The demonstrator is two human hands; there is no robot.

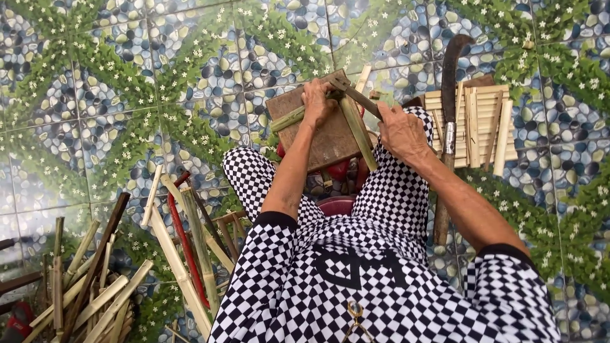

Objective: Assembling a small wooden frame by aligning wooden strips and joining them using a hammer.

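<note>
The left hand (316, 101) has its fingers pressed around a green bamboo strip (357, 130) lying on a wooden board (305, 136). The right hand (401, 130), fingers clamped, grips a knife (356, 95) touching the strip beside the left fingers.

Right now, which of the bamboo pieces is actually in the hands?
The green bamboo strip lying on the wooden board, steadied by the left hand while the right hand works a blade on it. The bundles at lower left and right lie untouched.
</note>
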